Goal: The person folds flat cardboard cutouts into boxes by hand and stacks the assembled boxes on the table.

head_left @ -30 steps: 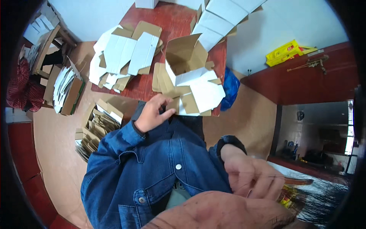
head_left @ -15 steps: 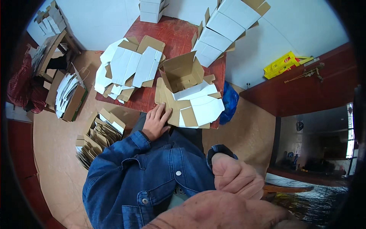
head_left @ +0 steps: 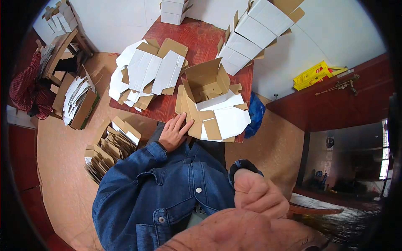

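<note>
My left hand (head_left: 175,133) rests at the table's near edge, fingers stretched out and slightly apart. Its fingertips touch the brown edge of a flat cardboard blank (head_left: 193,121), white on part of its surface. Over that pile of flat pieces stands a partly folded cardboard box (head_left: 207,83), brown inside, its top open. My right hand (head_left: 260,193) is raised close in front of me, away from the table, with its fingers curled into a fist. No object shows in it, though the palm side is hidden.
More white-and-brown blanks (head_left: 144,69) are heaped on the red table (head_left: 201,35). Stacked boxes (head_left: 247,35) stand at its far right. Cartons of flat cardboard (head_left: 109,150) sit on the floor at left, near a person in a red sleeve (head_left: 27,83). A blue bag (head_left: 255,115) hangs beyond the right edge.
The whole view has shifted slightly, so the table and boxes sit a little farther right. Both hands keep nearly the same pose; the box has not visibly moved on the table.
</note>
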Demonstrator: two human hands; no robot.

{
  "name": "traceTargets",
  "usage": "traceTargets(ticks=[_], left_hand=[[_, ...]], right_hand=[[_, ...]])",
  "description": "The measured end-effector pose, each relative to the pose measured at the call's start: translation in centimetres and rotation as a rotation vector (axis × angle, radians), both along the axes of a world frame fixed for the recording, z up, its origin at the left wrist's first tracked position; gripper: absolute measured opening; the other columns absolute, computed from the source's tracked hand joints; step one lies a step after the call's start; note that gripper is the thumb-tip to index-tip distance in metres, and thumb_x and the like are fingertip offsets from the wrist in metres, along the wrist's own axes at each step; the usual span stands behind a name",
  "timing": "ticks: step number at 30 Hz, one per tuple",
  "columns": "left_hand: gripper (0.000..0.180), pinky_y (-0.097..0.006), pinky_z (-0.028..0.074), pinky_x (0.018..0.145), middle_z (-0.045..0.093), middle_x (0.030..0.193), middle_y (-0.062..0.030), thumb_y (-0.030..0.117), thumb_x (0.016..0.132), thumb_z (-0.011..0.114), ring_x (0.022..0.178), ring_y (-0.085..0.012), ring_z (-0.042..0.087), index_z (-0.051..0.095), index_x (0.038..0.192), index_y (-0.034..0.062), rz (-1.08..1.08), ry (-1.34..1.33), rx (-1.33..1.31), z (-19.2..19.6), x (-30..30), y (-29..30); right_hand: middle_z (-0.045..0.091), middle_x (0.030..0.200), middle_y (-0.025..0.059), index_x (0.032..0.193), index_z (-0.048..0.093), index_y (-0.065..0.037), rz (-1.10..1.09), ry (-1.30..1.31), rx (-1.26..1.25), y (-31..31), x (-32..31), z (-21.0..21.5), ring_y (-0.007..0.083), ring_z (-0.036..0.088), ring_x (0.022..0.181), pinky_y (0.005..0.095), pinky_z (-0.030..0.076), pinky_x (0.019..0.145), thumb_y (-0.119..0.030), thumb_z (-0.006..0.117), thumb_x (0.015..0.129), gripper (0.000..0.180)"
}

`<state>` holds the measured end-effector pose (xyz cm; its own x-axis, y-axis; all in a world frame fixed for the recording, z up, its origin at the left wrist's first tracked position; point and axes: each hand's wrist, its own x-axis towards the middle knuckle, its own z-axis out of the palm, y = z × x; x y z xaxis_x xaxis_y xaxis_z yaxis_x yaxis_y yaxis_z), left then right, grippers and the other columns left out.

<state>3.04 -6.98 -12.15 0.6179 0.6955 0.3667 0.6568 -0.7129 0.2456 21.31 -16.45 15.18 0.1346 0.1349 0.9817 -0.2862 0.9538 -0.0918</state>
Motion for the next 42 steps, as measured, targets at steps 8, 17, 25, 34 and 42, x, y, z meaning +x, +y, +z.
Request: traceTargets(ticks=[8,17,25,34,42], left_hand=[[0.076,-0.042,0.033,0.115,0.032,0.163,-0.0192,0.028,0.087,0.069,0.142,-0.0344,0.042,0.04,0.157,0.0174,0.014,-0.007,0.02,0.1,0.0,-0.4],[0.075,-0.045,0.03,0.117,0.029,0.165,-0.0191,0.028,0.087,0.068,0.145,-0.0347,0.037,0.04,0.157,0.0169,0.017,0.032,-0.04,-0.4,-0.4,-0.6],[0.078,-0.045,0.029,0.117,0.028,0.165,-0.0218,0.025,0.086,0.067,0.146,-0.0359,0.036,0.038,0.158,0.0168,-0.019,0.038,0.021,-0.4,-0.1,-0.1],[0.081,-0.046,0.03,0.117,0.029,0.164,-0.0229,0.027,0.083,0.071,0.145,-0.0367,0.038,0.039,0.157,0.0163,-0.05,0.05,0.047,-0.6,-0.8,0.1],[0.079,-0.045,0.04,0.109,0.039,0.155,-0.0223,0.022,0.079,0.077,0.136,-0.0368,0.045,0.047,0.15,0.0121,-0.086,-0.204,-0.083,3.7,-0.6,1.0]], right_hand=[[0.071,0.099,0.0071,0.085,0.067,-0.011,-0.05,-0.193,-0.119,-1.1,1.0,1.7,0.0212,0.064,0.08,0.0346,0.054,0.071,-0.01,0.06,0.098,0.015],[0.067,0.121,0.0101,0.113,0.07,-0.006,-0.905,-1.088,-0.431,7.7,4.4,-3.2,0.029,0.066,0.094,0.0386,0.053,0.085,-0.008,0.072,0.084,0.029],[0.068,0.119,0.0059,0.114,0.068,-0.007,-1.143,-1.689,-0.893,13.7,7.1,-9.2,0.0281,0.067,0.097,0.0337,0.052,0.086,-0.009,0.068,0.089,0.025],[0.07,0.092,0.0043,0.1,0.071,-0.007,-1.082,-0.922,-0.378,13.5,8.6,0.6,0.0225,0.062,0.073,0.0338,0.05,0.069,-0.004,0.061,0.091,0.013],[0.067,0.091,0.0001,0.122,0.069,-0.005,-1.167,-0.403,-0.688,18.8,13.8,18.9,0.0099,0.054,0.069,0.0212,0.044,0.067,-0.017,0.065,0.097,0.028]])
